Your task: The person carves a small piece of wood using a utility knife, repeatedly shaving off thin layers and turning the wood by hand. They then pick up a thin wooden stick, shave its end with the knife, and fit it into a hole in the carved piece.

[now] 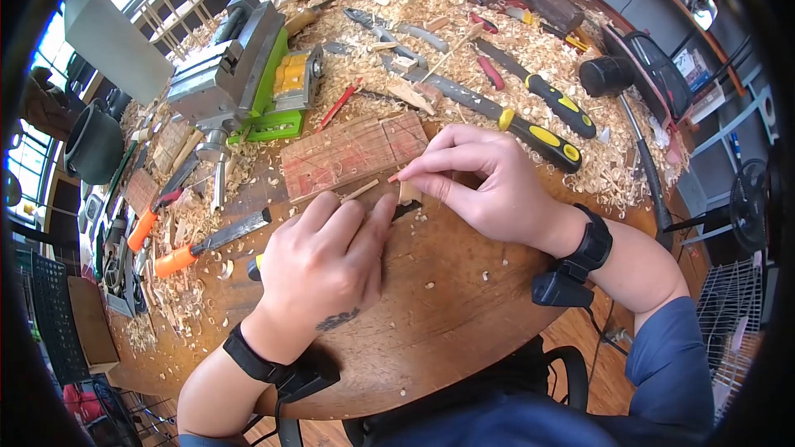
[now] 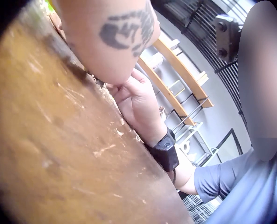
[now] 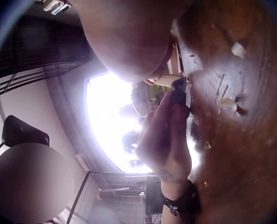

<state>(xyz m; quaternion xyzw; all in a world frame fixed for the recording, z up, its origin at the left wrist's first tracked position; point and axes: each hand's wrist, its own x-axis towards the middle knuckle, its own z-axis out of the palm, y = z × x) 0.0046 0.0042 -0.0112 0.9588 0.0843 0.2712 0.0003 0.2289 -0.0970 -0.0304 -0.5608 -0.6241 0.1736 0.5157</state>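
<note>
My left hand (image 1: 327,252) is curled low over the table, gripping a dark-tipped hand tool (image 1: 406,209). The tool's dark end also shows at the fingertips in the right wrist view, and most of its length is hidden under the hand. A black-and-yellow handle end (image 1: 255,268) peeks out at the hand's left side. My right hand (image 1: 489,178) pinches a small pale piece of wood (image 1: 409,192) between thumb and fingers, right at the tool's dark end. A small red tip (image 1: 393,178) shows at those fingertips. Just beyond both hands lies a red-stained wooden board (image 1: 352,153).
Wood shavings (image 1: 613,161) cover the back of the table (image 1: 464,298). A vise (image 1: 236,74) stands back left, near an orange-handled chisel (image 1: 211,244). Yellow-and-black-handled files (image 1: 542,141), a red pencil (image 1: 338,105) and a black mallet (image 1: 609,76) lie beyond the board.
</note>
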